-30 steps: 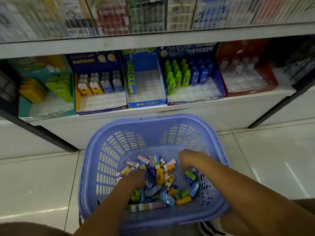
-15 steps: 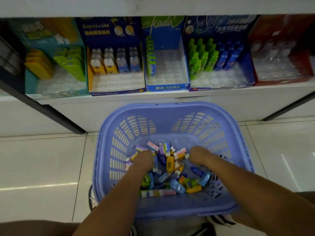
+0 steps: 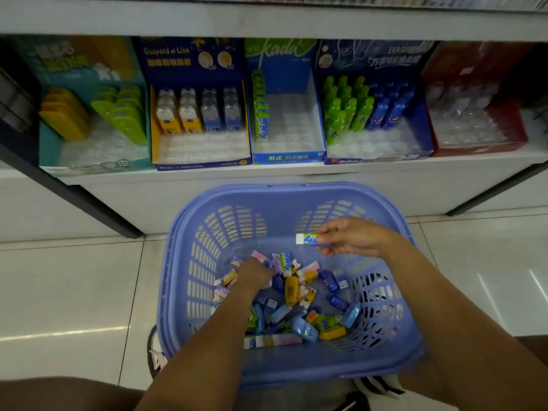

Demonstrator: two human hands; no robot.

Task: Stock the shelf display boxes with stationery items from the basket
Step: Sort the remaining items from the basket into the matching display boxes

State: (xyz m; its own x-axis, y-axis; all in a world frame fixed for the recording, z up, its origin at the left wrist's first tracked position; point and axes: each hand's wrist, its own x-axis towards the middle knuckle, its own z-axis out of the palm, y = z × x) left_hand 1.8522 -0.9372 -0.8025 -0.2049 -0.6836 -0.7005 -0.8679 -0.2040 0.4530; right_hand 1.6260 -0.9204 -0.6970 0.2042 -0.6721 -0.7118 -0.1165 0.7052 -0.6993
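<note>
The head view shows one lavender slotted plastic basket (image 3: 296, 192) on the pale tiled floor (image 3: 59, 292) in front of a white shelf (image 3: 296, 171), holding a loose heap of small multicoloured stationery pieces (image 3: 296, 304), too jumbled to count. Two hands reach in. The right hand (image 3: 355, 237) is raised above the heap, near the basket's far wall, its fingers (image 3: 324, 232) pinching one small rectangular eraser in a green, white and blue sleeve (image 3: 307, 239). The left hand (image 3: 256, 272) is down in the heap, its fingertips buried among the pieces, so I cannot tell whether it holds anything. Five cardboard display boxes stand side by side on the shelf: a teal box (image 3: 50, 143) with yellow and green items, a dark blue box (image 3: 192, 60) with four rows, a blue-and-green box (image 3: 284, 157) with one row along its left wall, a navy box (image 3: 370, 57) of green and blue bottle shapes, and a red box (image 3: 474, 69) whose clear contents are blurred.
</note>
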